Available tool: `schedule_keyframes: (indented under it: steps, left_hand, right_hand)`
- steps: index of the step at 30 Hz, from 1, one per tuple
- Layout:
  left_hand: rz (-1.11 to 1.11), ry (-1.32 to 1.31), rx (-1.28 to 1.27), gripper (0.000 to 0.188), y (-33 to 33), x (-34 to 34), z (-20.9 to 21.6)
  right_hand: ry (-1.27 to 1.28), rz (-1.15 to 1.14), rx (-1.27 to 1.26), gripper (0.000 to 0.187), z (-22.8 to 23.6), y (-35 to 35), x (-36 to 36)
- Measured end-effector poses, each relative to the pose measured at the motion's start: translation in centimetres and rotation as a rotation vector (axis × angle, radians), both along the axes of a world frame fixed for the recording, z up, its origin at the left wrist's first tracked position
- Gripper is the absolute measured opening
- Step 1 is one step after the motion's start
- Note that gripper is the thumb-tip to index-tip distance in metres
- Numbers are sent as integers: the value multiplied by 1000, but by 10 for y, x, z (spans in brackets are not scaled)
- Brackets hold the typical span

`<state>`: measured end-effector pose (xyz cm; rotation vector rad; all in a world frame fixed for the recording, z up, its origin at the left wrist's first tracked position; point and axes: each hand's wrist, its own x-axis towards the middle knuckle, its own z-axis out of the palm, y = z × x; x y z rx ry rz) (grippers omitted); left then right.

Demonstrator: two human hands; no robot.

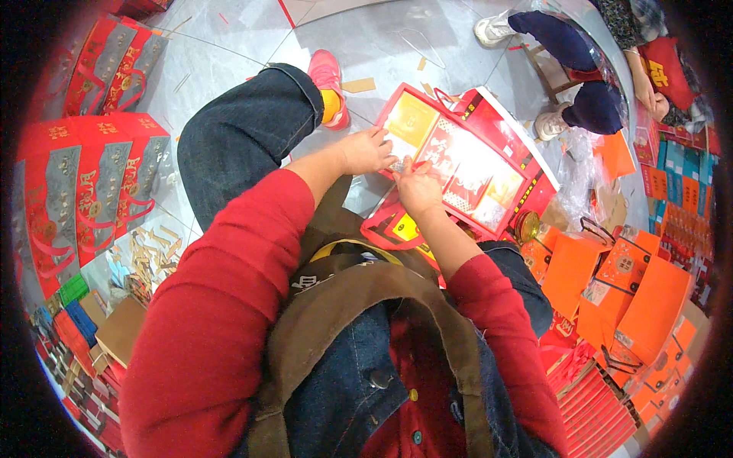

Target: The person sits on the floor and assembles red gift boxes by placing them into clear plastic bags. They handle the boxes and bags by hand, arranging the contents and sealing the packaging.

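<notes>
A red gift box (391,107) lies tilted in front of my lap, with yellow, red and white patterned packs inside. At its near left corner my left hand (369,151) has its fingers bent together in a pinch. Close beside it, my right hand (420,189) is closed too, thumb and finger meeting over the same corner. A small silvery piece (396,163) shows between the two hands; its kind is too small to make out. Behind the box is a red panel with a white edge (500,122). A red ribbon handle (379,235) loops below my right hand.
Red and grey gift bags (99,179) stand at the left. Orange boxes (649,305) pile up at the right, near a round gold-lidded jar (527,226). Cardboard scraps (153,256) litter the floor. Another person's legs (561,46) are at the far right.
</notes>
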<state>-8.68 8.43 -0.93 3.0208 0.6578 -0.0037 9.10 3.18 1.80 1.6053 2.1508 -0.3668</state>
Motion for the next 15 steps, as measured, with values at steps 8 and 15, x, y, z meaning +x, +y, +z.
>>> schedule_keyframes:
  steps: [8,15]
  left_hand:
    - [-30,-118,-389,35,23,-30,-11]
    - [19,-53,-286,35,15,-27,-12]
  right_hand:
    - [-46,68,65,59,-17,-8,5]
    - [63,-56,-123,60,20,4,-4]
